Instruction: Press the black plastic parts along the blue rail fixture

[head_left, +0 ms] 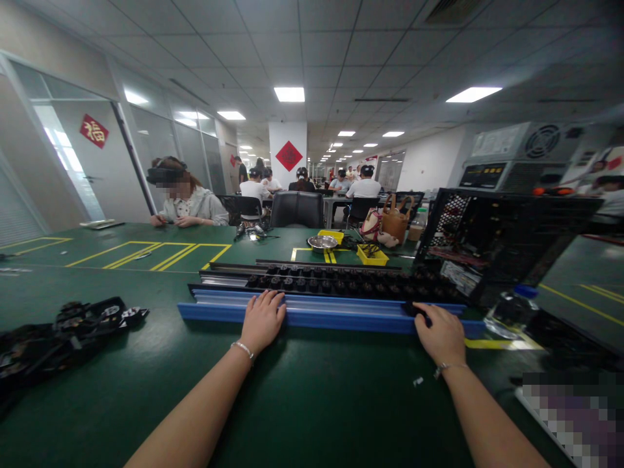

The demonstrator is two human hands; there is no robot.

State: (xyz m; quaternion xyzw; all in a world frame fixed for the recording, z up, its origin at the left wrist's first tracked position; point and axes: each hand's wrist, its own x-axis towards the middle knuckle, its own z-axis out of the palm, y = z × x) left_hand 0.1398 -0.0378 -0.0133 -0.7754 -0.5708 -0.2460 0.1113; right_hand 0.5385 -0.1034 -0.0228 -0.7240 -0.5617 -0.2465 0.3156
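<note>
A long blue channel rail (336,318) lies across the green table before me. Near its left end, my left hand (263,318) is closed over the rail with the fingers curled across its top. Toward the other end, my right hand (441,335) pinches a small black part (414,309) at the rail; its exact kind is too dark to make out. Just behind the rail, several rows of black, round-topped parts (312,283) sit along dark rails.
A heap of black parts (73,331) lies at left. To the right stand an open computer case (507,227), a clear bottle with a blue cap (511,315) and power supplies (541,143). Farther back are a metal bowl (322,243), yellow trays (373,255) and a seated person (192,201).
</note>
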